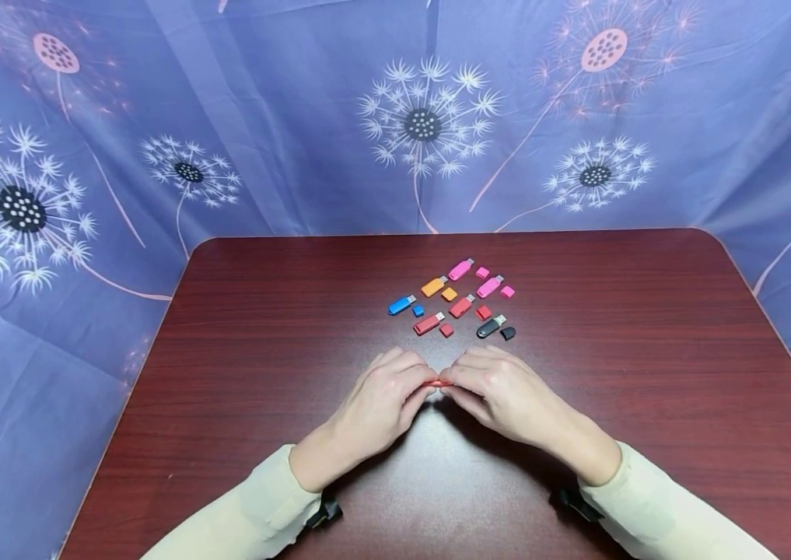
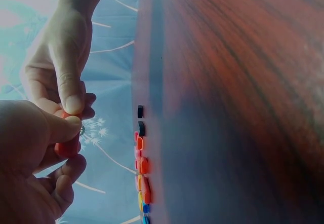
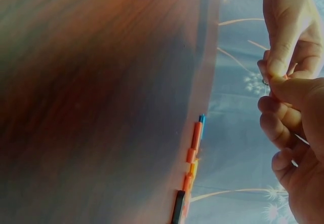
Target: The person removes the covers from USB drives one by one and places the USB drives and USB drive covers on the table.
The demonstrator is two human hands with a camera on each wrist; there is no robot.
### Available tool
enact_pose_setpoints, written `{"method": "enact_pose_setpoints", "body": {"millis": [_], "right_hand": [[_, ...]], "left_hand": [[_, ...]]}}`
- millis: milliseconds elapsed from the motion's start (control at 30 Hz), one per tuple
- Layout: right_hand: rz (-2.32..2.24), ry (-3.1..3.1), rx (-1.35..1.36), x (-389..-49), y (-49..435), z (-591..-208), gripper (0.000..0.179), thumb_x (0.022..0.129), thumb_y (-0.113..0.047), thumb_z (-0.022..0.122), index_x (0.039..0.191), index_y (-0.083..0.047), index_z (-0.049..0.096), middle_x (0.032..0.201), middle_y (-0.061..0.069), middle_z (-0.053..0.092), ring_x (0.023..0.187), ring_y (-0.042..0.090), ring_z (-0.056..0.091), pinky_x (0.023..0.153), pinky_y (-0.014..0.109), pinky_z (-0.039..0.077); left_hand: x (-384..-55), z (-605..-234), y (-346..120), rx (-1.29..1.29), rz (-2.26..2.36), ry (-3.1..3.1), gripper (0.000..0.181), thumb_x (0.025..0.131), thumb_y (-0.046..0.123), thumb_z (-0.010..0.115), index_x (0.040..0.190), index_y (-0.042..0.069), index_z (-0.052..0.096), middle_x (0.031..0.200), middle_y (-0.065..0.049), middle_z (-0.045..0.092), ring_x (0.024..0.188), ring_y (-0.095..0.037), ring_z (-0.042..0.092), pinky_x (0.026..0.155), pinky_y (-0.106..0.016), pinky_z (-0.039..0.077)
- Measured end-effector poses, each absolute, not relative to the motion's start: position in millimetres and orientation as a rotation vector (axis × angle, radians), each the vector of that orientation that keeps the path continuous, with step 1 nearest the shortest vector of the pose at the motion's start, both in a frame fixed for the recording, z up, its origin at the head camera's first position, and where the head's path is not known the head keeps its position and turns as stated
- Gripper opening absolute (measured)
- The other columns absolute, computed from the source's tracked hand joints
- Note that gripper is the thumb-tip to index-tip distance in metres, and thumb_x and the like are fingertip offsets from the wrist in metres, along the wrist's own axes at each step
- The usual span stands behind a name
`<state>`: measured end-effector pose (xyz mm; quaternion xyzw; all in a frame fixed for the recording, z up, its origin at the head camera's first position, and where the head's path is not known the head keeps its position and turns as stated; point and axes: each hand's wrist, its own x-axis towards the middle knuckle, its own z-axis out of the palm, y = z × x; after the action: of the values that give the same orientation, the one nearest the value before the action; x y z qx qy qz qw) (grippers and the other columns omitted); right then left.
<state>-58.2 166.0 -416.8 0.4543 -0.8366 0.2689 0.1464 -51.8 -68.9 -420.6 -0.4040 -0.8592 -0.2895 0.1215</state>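
Observation:
Both hands meet above the table, fingertips close together, on a small red USB flash drive. My left hand pinches one end between thumb and fingers. The other end is pinched by my right hand. Only a thin red strip of the drive shows between the hands in the head view, and in the right wrist view fingers cover nearly all of it. Whether its cap is on or apart cannot be told. Just beyond the hands lie a red flash drive and a black flash drive, metal plugs bare.
Farther back on the dark red wooden table lie a blue drive, an orange drive, another red drive and two pink drives, one rearmost. Each has a matching loose cap beside it, such as the black cap. A patterned blue cloth hangs behind.

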Motion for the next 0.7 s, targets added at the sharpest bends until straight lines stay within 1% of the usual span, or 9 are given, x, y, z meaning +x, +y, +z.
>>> {"method": "enact_pose_setpoints", "body": {"millis": [133, 367, 700], "right_hand": [[0.778, -2.422, 1.311, -58.1, 166.9, -416.3, 0.009, 0.094, -0.012, 0.079, 0.103, -0.013, 0.078, 0.092, -0.008, 0.070, 0.086, 0.012, 0.065, 0.083, 0.034, 0.052], [0.775, -2.419, 1.312, -57.8, 166.9, -416.5, 0.013, 0.091, -0.010, 0.081, 0.103, -0.013, 0.078, 0.092, -0.009, 0.070, 0.086, 0.012, 0.065, 0.083, 0.035, 0.052], [0.766, -2.412, 1.314, -59.0, 166.3, -417.2, 0.015, 0.091, -0.010, 0.082, 0.104, -0.012, 0.078, 0.094, -0.007, 0.071, 0.087, 0.013, 0.066, 0.083, 0.035, 0.052]], "left_hand": [[-51.9, -420.7, -69.1, -1.191, -0.841, -2.508, 0.007, 0.103, 0.018, 0.072, 0.106, 0.014, 0.077, 0.098, 0.008, 0.068, 0.092, -0.014, 0.059, 0.081, -0.033, 0.048], [-52.2, -421.9, -68.7, -1.187, -0.837, -2.499, 0.007, 0.103, 0.018, 0.072, 0.106, 0.014, 0.077, 0.099, 0.008, 0.069, 0.092, -0.014, 0.060, 0.081, -0.032, 0.049], [-52.8, -422.2, -69.0, -1.182, -0.840, -2.500, 0.007, 0.103, 0.017, 0.071, 0.107, 0.013, 0.077, 0.099, 0.007, 0.069, 0.094, -0.014, 0.060, 0.083, -0.033, 0.049]]}}
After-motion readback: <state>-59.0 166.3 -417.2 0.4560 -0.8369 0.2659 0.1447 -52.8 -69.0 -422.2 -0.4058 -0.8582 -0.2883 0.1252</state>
